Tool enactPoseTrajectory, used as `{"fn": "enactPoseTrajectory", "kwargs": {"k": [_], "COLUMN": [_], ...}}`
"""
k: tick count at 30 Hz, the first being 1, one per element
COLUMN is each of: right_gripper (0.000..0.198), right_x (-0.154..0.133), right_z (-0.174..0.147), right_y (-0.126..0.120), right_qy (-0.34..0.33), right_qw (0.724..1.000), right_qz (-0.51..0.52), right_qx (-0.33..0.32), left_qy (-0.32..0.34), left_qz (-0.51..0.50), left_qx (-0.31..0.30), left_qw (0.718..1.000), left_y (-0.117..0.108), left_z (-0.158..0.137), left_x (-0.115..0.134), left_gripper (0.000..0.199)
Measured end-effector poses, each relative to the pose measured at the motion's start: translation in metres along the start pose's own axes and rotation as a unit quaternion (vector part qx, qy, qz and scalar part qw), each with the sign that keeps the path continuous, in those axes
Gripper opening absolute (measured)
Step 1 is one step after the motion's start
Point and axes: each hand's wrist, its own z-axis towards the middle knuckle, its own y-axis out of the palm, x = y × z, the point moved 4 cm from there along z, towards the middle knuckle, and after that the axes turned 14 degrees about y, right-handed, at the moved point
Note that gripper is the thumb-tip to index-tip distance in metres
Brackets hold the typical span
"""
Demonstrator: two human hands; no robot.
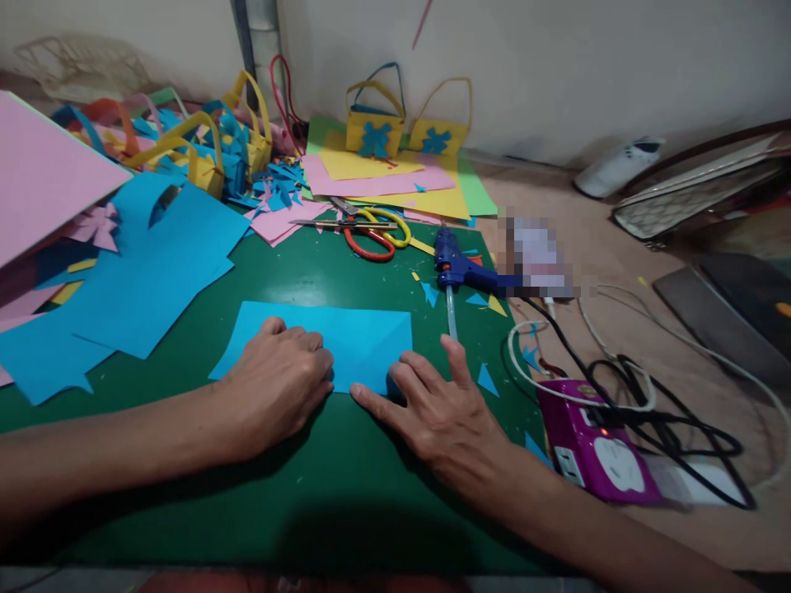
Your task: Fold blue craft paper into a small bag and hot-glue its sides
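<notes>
A folded-looking piece of blue paper (364,338) lies on the green mat in front of me. My left hand (278,379) is closed, its curled fingers pressed at the paper's near edge; the fingertips are hidden. At the paper's right part, my right hand (432,403) is spread, with the thumb stretched along the near edge, bent fingers touching the sheet and the little finger raised. Beyond the right hand lies a blue glue gun (463,268) with a clear glue stick (451,309) sticking out of it. Scissors (374,231) with red and yellow handles rest past the paper.
Blue sheets (166,263) and a pink sheet (49,173) lie at left. Several paper bags (203,156) are heaped behind; yellow ones (374,132) stand by the wall. A purple power strip (593,445), black cables (673,420) and a phone (540,255) are at right.
</notes>
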Motion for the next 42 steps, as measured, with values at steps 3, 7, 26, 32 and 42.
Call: {"fn": "enactPoseTrajectory", "kwargs": {"k": [3,7,26,32,42], "right_gripper": [0.041,0.037,0.024,0.017,0.012], "right_x": [0.006,0.014,0.037,0.023,0.016], "right_z": [-0.007,-0.018,-0.016,0.008,0.017], "right_y": [0.001,0.000,-0.014,-0.008,0.002], "right_qy": [-0.001,0.014,0.203,0.214,0.200], "right_qw": [1.000,1.000,0.961,0.945,0.968], "right_qz": [-0.006,-0.018,0.185,0.204,0.132], "right_qx": [0.006,0.021,-0.009,-0.139,-0.077], "left_qy": [0.005,0.014,0.023,0.030,0.037], "left_qz": [-0.002,-0.004,-0.022,-0.004,0.004], "left_qx": [0.016,0.034,0.023,0.056,0.091], "left_qw": [1.000,0.999,0.999,0.998,0.995], "left_y": [0.002,0.004,0.005,0.004,0.002], "left_z": [-0.001,-0.002,-0.002,-0.003,-0.004], "left_x": [0.000,0.000,-0.004,-0.003,0.000], "left_gripper": [0.027,0.027,0.025,0.025,0.025]}}
